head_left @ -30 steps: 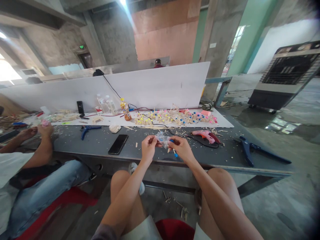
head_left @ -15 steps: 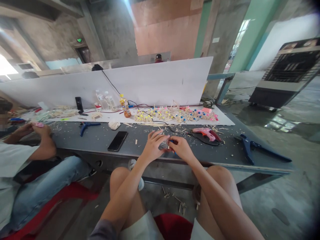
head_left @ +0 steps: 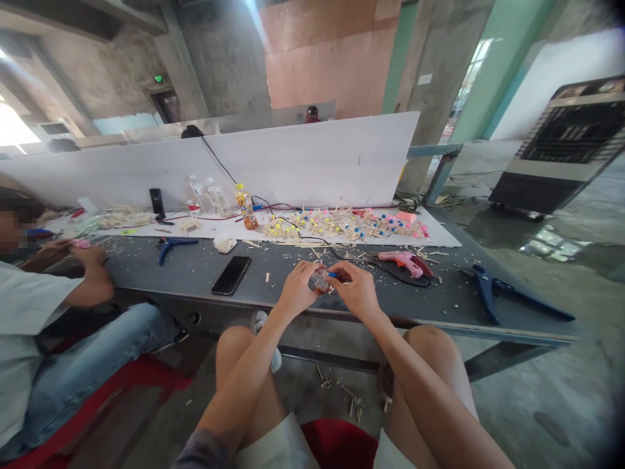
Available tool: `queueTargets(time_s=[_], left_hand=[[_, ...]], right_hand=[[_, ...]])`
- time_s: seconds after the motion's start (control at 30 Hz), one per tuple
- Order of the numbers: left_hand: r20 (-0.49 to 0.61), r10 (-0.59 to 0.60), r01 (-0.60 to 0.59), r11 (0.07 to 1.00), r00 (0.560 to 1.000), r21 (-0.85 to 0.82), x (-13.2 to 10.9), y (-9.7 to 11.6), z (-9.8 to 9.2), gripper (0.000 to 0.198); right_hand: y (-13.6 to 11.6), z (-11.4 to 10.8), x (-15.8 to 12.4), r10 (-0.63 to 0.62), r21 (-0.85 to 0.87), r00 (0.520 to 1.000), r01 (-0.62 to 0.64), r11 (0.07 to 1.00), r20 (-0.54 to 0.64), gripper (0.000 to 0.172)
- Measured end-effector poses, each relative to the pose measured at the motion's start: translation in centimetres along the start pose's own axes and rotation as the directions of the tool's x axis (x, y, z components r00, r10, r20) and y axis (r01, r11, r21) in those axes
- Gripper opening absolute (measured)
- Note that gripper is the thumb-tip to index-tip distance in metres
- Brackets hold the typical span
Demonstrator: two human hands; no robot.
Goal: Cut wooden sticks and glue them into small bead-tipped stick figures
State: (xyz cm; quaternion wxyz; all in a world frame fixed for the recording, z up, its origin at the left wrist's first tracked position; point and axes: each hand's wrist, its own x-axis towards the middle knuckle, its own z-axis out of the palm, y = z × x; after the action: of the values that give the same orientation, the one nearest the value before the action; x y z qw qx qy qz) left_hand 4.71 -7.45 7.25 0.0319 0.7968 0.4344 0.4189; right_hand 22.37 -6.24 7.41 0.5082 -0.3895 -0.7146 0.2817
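Observation:
Over the table's front edge, my left hand [head_left: 299,286] is closed round a small clear, rounded piece [head_left: 318,280] that looks like plastic; its exact kind is too small to tell. My right hand [head_left: 359,286] pinches a small blue piece [head_left: 333,275] against the right side of the clear one. The fingertips of both hands almost meet there. Nearby on the tabletop lie a black phone [head_left: 232,275], left of my hands, and a pink glue gun [head_left: 404,262], to their right.
Stick models with coloured balls [head_left: 342,223] line the back of the table. Blue cutters [head_left: 486,293] lie at right, another blue hand tool [head_left: 170,247] at left. A drink bottle [head_left: 248,212] stands behind. A seated person [head_left: 53,280] works at far left. Wood scraps litter the table.
My left fingers, raised and spread over the clear piece before, have come down and curled round it. The blue piece shows more plainly in my right fingertips. The view has shifted slightly.

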Motion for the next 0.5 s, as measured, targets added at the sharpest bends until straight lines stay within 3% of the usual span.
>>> queueTargets(time_s=[0.13,0.3,0.5], left_hand=[[-0.035,-0.028,0.028,1.000,0.999,0.013,-0.06,-0.02,0.05,0.037],[-0.008,-0.032,0.032,0.998,0.999,0.051,-0.20,-0.04,0.04,0.038],[-0.021,-0.034,0.035,0.999,0.999,0.022,-0.25,0.01,0.08,0.040]], right_hand=[[-0.32,0.13,0.02,-0.087,0.025,0.996,0.086,0.996,0.029,0.014],[-0.24,0.57,-0.39,0.025,0.037,0.998,-0.027,0.999,0.060,0.029],[-0.08,0.91,-0.60,0.048,-0.032,0.995,-0.045,0.998,0.091,0.011]])
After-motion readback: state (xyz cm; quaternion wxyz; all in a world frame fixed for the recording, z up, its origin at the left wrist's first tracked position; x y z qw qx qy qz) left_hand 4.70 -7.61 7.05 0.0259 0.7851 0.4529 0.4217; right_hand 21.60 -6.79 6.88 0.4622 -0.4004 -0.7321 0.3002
